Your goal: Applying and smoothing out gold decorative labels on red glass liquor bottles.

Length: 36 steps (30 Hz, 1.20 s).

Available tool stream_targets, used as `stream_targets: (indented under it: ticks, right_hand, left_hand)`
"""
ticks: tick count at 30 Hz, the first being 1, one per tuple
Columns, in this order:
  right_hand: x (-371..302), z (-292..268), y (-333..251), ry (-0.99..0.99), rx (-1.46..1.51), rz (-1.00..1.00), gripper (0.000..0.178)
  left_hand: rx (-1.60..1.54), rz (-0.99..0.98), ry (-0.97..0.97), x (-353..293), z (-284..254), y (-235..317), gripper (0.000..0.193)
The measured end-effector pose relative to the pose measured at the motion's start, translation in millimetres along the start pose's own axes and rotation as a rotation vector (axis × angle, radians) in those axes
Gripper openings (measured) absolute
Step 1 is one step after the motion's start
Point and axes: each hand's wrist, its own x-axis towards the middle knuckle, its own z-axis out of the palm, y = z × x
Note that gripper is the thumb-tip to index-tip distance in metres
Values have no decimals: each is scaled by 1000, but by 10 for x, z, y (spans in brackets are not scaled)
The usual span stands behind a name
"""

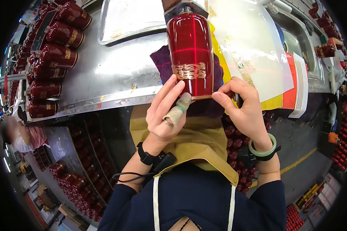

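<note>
A dark red bottle (191,42) was laid on its side over a purple cloth (161,61) at the front edge of a metal table (115,73), its neck pointed away from the person and its base turned toward the body. A gold pattern (192,72) was seen on the lower part of the bottle, and its glossy side was crossed by thin red lines of light.

The left hand (162,117) was placed at the lower left of the bottle. Two of its fingers were stretched out, with their tips set against the side beside the gold pattern; a wrapped, grey-tipped digit was held by the base. Whether the bottle was gripped or merely steadied could not be told. The right hand (243,106) was held at the right corner of the base, with the forefinger bent and the thumb tip brought close to the bottle's edge; whether anything was pinched there could not be told.

To the right of the bottle, a yellow sheet (218,50) and a red sheet (290,79) were partly covered by a translucent sheet (264,42) flecked with gold. A shallow tray (131,37) was placed on the left, and more red bottles (58,56) were lined up at the table's far left.
</note>
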Motion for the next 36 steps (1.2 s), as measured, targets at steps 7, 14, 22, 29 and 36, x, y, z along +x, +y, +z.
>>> stream_targets:
  ticks: [7, 14, 22, 29, 36]
  right_hand:
    - [-31, -40, -18, 1, -24, 2, 19]
    - [-10, -24, 17, -3, -8, 23, 19]
    - [-2, 3, -2, 5, -19, -1, 19]
    - [-13, -17, -2, 17, 6, -7, 20]
    - [1, -3, 20, 23, 3, 1, 20]
  left_hand:
    - [13, 35, -116, -56, -84, 14, 25]
    - [102, 51, -117, -19, -50, 114, 13]
    - [23, -34, -17, -8, -6, 25, 15]
    - [43, -61, -63, -3, -50, 74, 18]
    - [53, 15, -150, -28, -93, 92, 36]
